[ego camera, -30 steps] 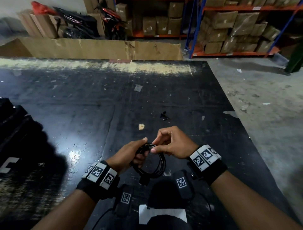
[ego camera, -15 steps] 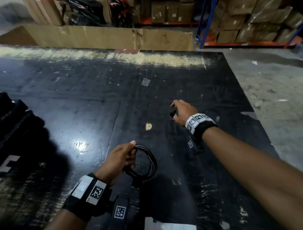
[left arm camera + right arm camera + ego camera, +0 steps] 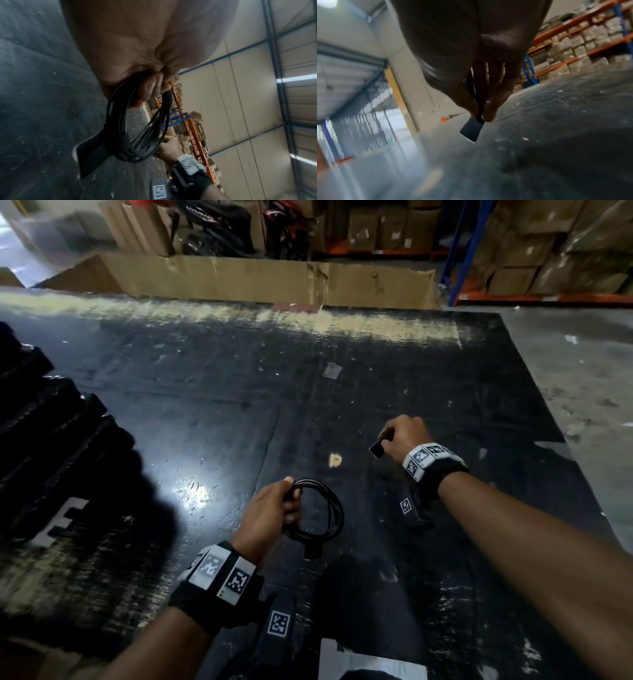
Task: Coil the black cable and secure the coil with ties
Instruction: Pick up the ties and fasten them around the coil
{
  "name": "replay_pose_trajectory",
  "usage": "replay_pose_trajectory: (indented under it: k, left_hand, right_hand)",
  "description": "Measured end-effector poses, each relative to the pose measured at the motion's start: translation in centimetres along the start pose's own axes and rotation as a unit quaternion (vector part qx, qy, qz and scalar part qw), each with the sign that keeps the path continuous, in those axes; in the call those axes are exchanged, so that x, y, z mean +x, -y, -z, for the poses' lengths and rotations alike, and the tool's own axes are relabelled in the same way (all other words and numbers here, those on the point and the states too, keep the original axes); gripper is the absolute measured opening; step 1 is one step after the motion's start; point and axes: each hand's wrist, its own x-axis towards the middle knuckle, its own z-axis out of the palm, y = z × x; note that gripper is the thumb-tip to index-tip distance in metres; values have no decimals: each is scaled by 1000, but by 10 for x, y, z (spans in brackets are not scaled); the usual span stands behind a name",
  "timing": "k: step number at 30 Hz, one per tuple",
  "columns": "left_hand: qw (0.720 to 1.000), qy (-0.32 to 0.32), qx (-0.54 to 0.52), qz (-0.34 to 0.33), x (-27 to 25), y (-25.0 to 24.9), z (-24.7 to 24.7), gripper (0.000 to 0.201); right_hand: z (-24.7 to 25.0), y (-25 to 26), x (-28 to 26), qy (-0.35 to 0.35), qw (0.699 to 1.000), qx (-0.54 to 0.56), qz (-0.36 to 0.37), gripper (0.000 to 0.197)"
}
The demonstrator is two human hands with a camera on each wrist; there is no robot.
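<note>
The black cable [image 3: 329,513] is wound into a small coil of several loops, and my left hand [image 3: 274,508] grips it at its left side, above the black table [image 3: 205,412]. In the left wrist view the coil [image 3: 137,121] hangs below my curled fingers [image 3: 150,88], with one black tie strap [image 3: 96,148] wrapped round its lower part. My right hand [image 3: 404,436] is further out and to the right, pinching a second short black tie [image 3: 376,448] between thumb and fingers. The right wrist view shows that tie [image 3: 471,129] sticking out below my fingertips [image 3: 488,112].
Stacked black items [image 3: 44,440] lie at the table's left edge. A tan chip [image 3: 335,459] marks the table between my hands. A long cardboard box [image 3: 267,278] stands past the far edge. Shelving with cartons [image 3: 548,251] is at the back right, and concrete floor [image 3: 582,392] to the right.
My right hand left the coil, reached out to the small black tie on the table and picked it up. It now holds the tie lifted. My left hand kept hold of the coil.
</note>
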Motion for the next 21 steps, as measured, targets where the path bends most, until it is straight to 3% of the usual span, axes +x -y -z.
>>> replay_pose_trajectory:
  k: [3,7,12,18,21]
  left_hand:
    - [998,-20,33,-51,-5,-8,-12,41]
    - [990,-45,50,-123,-14,-18,-32,32]
    - [954,-42,137,-264,-24,-22,-59,35]
    - [897,-17,229,-377,-48,-23,-86,36]
    - [882,-8,252,-398,-56,-17,-91,35]
  right_hand:
    - [25,13,-37,-71,984,163,-8,8]
    - [48,33,-103,-80,918,389,-18,13]
    - [45,56,-171,-55,850,514,-96,12]
    - [45,72,-192,-55,738,645,-191,10]
    - [51,74,-192,-58,669,710,-215,19]
